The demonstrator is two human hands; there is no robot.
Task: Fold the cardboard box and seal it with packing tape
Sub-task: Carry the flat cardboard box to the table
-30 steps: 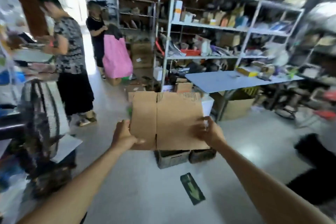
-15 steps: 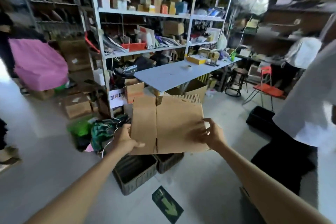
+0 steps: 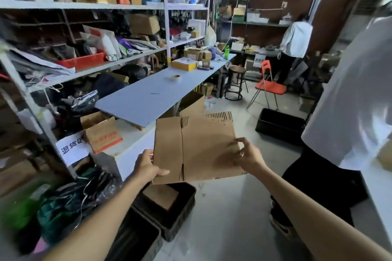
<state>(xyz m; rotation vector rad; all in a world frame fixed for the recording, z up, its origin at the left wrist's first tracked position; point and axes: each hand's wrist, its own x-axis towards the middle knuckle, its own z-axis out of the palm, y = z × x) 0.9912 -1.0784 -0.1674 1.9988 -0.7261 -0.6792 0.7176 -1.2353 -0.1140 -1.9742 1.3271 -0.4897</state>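
One flattened cardboard box (image 3: 195, 150) is held up in the air in front of the person, above the pale floor and well short of the table; it is brown, matte, roughly rectangular, with one vertical crease dividing it into a narrow left panel and a wide right one, and its top and bottom edges show the ribbed fluting of corrugated board. Two bare hands hold it; the left hand (image 3: 146, 167) is closed on the lower left corner, thumb lying across the front face; the right hand (image 3: 247, 157) pinches the right edge, fingers curled loosely (how firmly it grips I cannot tell). One roll of tape (image 3: 175, 77), a small pale ring, lies flat on the long blue-grey table (image 3: 148, 99), well apart from the box; the tabletop is smooth and slab-like. Two dark plastic crates (image 3: 169, 207) with ribbed walls stand on the floor below the box, side by side, the farther one holding a brown square block. One round stool (image 3: 235, 82) and one orange folding chair (image 3: 268, 85) stand beyond the table's far end. Two other people are in view: one in a white shirt close on the right (image 3: 350, 101), one far back at the shelves (image 3: 294, 40).
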